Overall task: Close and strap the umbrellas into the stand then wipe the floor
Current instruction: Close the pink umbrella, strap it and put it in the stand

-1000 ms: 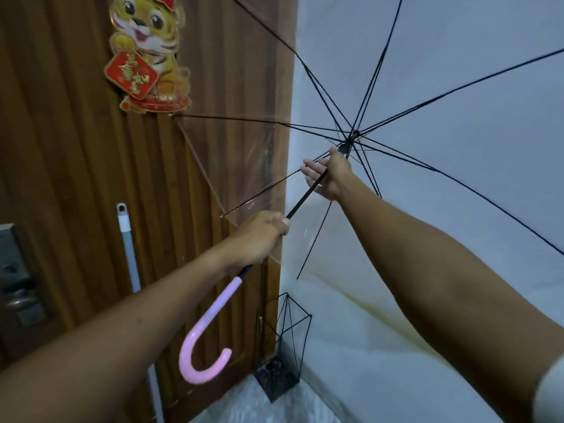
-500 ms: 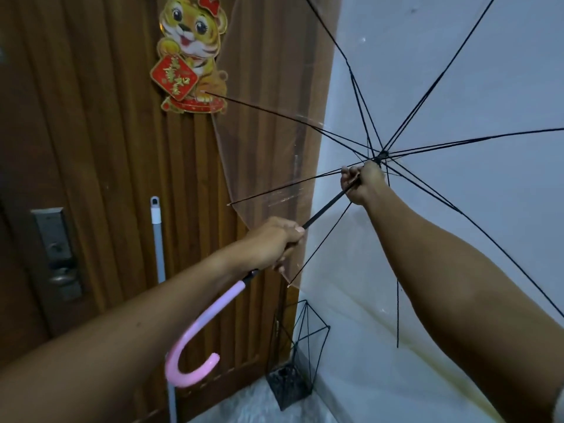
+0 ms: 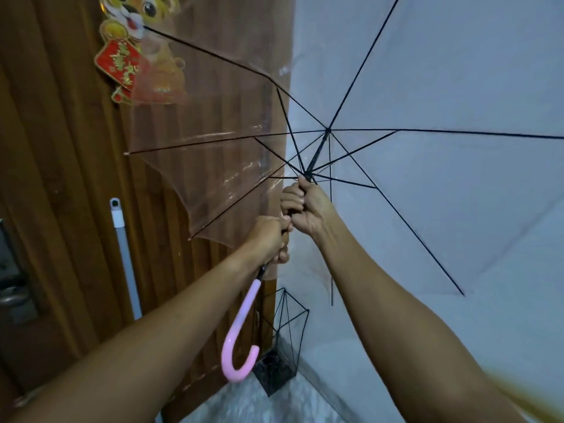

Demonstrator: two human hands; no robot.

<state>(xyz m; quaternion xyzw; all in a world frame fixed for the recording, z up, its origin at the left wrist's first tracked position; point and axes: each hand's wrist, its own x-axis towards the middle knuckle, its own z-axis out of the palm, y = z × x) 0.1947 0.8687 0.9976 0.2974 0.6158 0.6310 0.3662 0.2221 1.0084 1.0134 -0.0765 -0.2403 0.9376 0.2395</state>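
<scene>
Hands are clenched round the black shaft of a clear umbrella (image 3: 213, 166): the shaft is grasped by the left hand (image 3: 270, 239) just above the pink hooked handle (image 3: 241, 325), and by the right hand (image 3: 308, 209) directly above that, the two hands touching, right under the runner (image 3: 306, 175) where the black stretchers meet. The umbrella is held in the air before a wooden door (image 3: 61, 148) and a white wall (image 3: 457, 71), with its canopy partly spread. Its long axis is tilted, from the hook, low and near, up and away to the right, so the top end is pointed at the wall. A black wire stand (image 3: 276, 374) is set on the floor below the hook, apart from it. Skin could be pinched between runner and stretchers as the ribs fold, because the right hand is so close. One left rib is seen across a tiger decoration (image 3: 134, 56) on the door and could be snagged there; a grey pole (image 3: 122, 248) leaned on the door nearby could be knocked over.
</scene>
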